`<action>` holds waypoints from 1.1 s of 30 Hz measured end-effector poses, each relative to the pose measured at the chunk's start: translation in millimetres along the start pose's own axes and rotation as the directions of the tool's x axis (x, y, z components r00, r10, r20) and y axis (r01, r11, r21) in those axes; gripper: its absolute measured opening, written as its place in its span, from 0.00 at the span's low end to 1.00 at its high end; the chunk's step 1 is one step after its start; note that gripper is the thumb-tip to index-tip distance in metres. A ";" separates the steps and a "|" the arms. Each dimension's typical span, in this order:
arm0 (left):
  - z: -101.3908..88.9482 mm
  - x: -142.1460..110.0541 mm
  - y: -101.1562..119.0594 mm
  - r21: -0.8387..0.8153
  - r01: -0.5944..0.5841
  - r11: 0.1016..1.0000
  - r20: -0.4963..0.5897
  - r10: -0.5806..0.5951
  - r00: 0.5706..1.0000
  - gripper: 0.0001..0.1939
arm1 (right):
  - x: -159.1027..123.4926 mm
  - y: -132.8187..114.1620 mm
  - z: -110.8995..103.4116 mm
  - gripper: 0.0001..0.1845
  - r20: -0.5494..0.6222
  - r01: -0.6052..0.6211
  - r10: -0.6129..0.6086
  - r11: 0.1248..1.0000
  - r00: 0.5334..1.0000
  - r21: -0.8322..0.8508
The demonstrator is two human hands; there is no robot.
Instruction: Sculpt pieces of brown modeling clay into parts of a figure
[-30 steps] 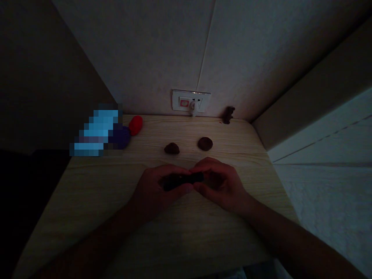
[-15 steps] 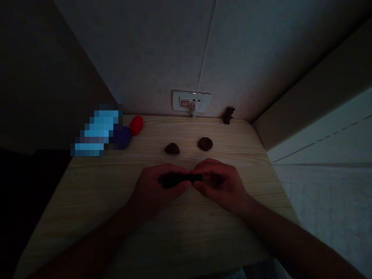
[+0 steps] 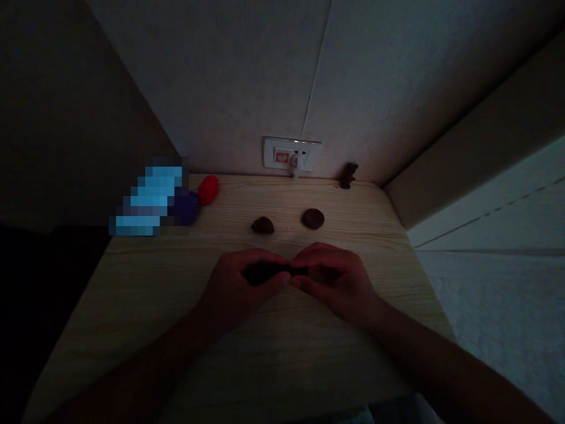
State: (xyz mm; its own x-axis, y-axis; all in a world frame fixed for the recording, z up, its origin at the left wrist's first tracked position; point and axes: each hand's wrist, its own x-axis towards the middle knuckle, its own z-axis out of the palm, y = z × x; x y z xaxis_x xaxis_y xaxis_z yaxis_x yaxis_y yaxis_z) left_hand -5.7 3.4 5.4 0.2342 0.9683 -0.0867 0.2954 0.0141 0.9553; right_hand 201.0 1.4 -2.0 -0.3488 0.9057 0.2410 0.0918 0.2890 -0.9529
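Between my two hands is a dark elongated piece [image 3: 265,272], narrower toward its right end; it looks like modelling clay, but the dim light hides its detail. My left hand [image 3: 238,285] wraps its thicker left part, with thumb and fingers closed on it. The fingertips of my right hand [image 3: 338,280] pinch the narrow right end. The thumbs of both hands nearly meet at the middle. Just beyond the hands a brown lump [image 3: 263,225] and a flat round brown disc [image 3: 313,218] lie apart on the wooden tabletop [image 3: 282,353].
A small dark brown bear-like figure [image 3: 348,175] stands at the back right by the wall. At the back left lie a red ball-like lump [image 3: 209,189], a dark blue lump [image 3: 188,207] and a blurred-out bright rectangle [image 3: 150,197]. A wall socket [image 3: 292,154] holds a plug.
My right fingers have closed slightly further over the narrow end of the dark piece. The view has shifted a little; the other things lie as before.
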 end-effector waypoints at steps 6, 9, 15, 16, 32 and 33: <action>0.1 0.0 2.2 -0.088 0.034 0.996 0.025 -0.032 0.999 0.06 | -1.0 -2.0 -0.8 0.11 0.031 0.074 -0.071 0.993 0.997 -0.092; 0.2 -0.7 1.8 -0.120 0.053 0.991 0.022 -0.051 0.998 0.05 | -1.1 -2.3 -0.6 0.15 0.033 0.124 -0.121 0.985 0.992 -0.122; 0.3 0.4 -2.1 -0.153 0.027 0.988 0.027 -0.023 0.999 0.10 | -1.7 -0.1 -1.1 0.12 -0.007 0.073 -0.074 0.994 0.997 -0.087; 0.3 0.8 -2.4 -0.148 0.016 0.989 0.018 -0.014 1.000 0.11 | -1.9 0.6 -1.3 0.11 -0.019 0.057 -0.058 0.996 0.998 -0.075; 1.1 2.0 -3.7 -0.248 0.097 0.964 0.094 -0.076 0.993 0.16 | -3.0 1.9 -2.4 0.13 0.018 0.063 -0.061 0.996 0.998 -0.071; 0.7 2.1 -3.2 -0.224 0.093 0.970 0.100 -0.072 0.992 0.14 | -2.9 2.0 -2.2 0.13 0.018 0.068 -0.067 0.995 0.998 -0.079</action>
State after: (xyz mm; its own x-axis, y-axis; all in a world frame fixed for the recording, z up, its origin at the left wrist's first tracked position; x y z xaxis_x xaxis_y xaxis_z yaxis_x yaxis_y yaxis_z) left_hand -5.5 5.3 1.9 0.3039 0.9349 -0.1833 0.1008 0.1598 0.9820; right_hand 204.3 0.1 -4.2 -0.3705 0.8788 0.3008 0.1412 0.3734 -0.9169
